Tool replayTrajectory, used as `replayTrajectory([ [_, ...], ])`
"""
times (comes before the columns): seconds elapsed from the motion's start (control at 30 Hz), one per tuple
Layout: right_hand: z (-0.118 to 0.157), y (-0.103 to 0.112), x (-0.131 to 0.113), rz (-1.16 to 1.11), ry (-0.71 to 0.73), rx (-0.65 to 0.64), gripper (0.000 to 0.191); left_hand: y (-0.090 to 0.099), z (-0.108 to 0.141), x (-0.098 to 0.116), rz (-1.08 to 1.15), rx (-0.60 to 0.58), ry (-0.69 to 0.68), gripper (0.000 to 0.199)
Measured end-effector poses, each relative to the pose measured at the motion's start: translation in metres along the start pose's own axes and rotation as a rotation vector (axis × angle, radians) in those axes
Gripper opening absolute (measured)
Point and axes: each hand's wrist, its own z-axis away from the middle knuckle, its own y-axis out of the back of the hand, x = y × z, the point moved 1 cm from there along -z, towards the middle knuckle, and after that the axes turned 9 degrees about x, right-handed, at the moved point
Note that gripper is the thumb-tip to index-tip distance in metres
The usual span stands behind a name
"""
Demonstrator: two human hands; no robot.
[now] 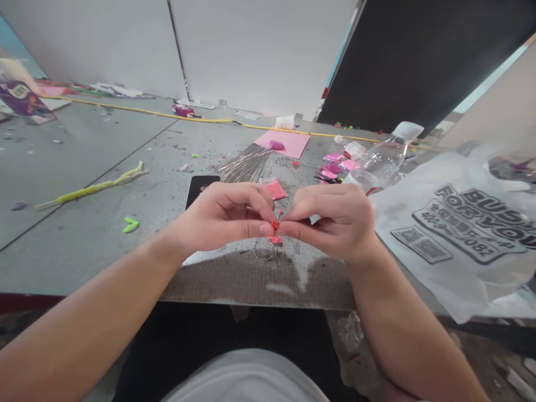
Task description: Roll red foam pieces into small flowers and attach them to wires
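My left hand (237, 215) pinches a small red clay piece (275, 224) between thumb and forefinger, above the front of the table. Closed in a pinch, my right hand (335, 218) meets it from the other side, its fingertips touching the red piece. Just below the fingers lies another red piece (275, 240) beside a loop of thin wire (264, 251). Behind the hands are a pinkish-red packet (275, 188) and a bundle of thin wires (247, 163). A dark phone (199, 187) is partly hidden by my left hand.
To the right stand a clear plastic bottle (383, 159) and a printed white plastic bag (460, 223). Several pink packets (334, 167) lie near the bottle. A yellow-green twisted strip (96, 188) and a green piece (131, 225) lie left. A yellow cable (151, 113) crosses the back.
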Motion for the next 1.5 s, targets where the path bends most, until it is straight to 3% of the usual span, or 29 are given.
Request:
replayTrajectory([
  [0.5, 0.0004, 0.0004, -0.0023, 0.010, -0.037, 0.019, 0.022, 0.0012, -0.0016, -0.0023, -0.017, -0.006, -0.057, 0.003],
  [0.77, -0.0029, -0.0012, -0.0060, 0.022, -0.085, 0.014, 0.030, 0.0013, -0.0016, -0.0005, -0.026, -0.004, -0.102, 0.001],
  [0.97, -0.0026, -0.0014, -0.0076, 0.088, -0.101, -0.061, 0.033, 0.0013, -0.0017, -0.0007, -0.023, -0.041, -0.078, 0.007],
  [1.5, -0.0023, -0.0017, -0.0086, 0.079, -0.149, 0.000, 0.037, 0.0022, -0.0008, 0.0000, 0.001, -0.054, -0.095, 0.017],
])
